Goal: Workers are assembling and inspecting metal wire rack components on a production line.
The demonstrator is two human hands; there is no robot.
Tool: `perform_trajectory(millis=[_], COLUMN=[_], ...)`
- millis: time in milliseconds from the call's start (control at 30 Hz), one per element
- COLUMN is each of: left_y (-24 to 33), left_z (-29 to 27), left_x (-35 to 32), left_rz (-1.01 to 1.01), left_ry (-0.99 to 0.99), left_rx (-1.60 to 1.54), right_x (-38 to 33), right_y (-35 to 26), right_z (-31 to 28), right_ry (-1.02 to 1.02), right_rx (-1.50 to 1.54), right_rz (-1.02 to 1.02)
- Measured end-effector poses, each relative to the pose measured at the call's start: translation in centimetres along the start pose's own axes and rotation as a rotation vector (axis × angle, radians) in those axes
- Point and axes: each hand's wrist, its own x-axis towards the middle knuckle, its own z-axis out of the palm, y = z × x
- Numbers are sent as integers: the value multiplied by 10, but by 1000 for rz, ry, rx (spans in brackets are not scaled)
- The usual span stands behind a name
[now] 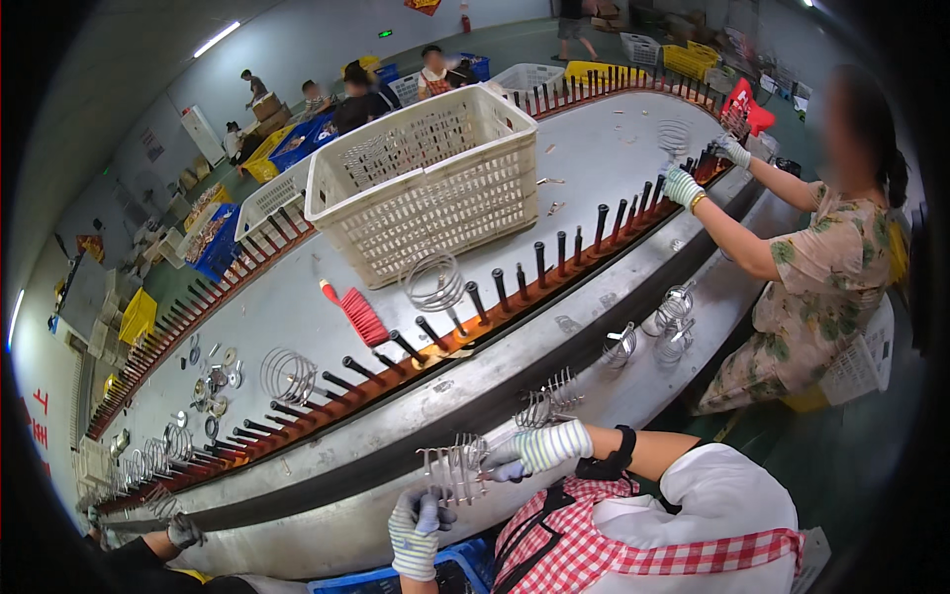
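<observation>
Both gloved hands pinch a wire coil (453, 467) held just above the near rim of the tabletop (327, 495): the left hand (416, 530) grips it from below, the right hand (534, 450) from the side. Another coil (547, 398) lies just beyond the right hand, before the row of pegs (475, 297).

A wire rack (453, 469) sits between the left hand (416, 530) and right hand (539, 450); beyond them lies the peg conveyor (515, 282), a crate (426, 188) farther behind it.
</observation>
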Motion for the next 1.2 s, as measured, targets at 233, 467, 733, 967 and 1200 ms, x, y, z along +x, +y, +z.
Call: perform_trajectory(millis=[233, 467, 733, 967, 1200], left_y=[22, -41, -151, -280, -337], left_z=[55, 69, 39, 14, 17], left_x=[3, -38, -128, -203, -136], left_rz=[243, 40, -65, -261, -566], left_ry=[219, 466, 957, 1060, 832], left_rx=[-178, -149, -333, -576, -469], right_x=[-99, -110, -143, -86, -47], right_y=[47, 141, 219, 238, 218], right_z=[-162, -327, -366, -386, -373], right_ry=[1233, 1544, 1386, 1314, 1206], right_rx=[424, -197, -1197, 331, -801], right_rz=[-284, -114, 150, -372, 223])
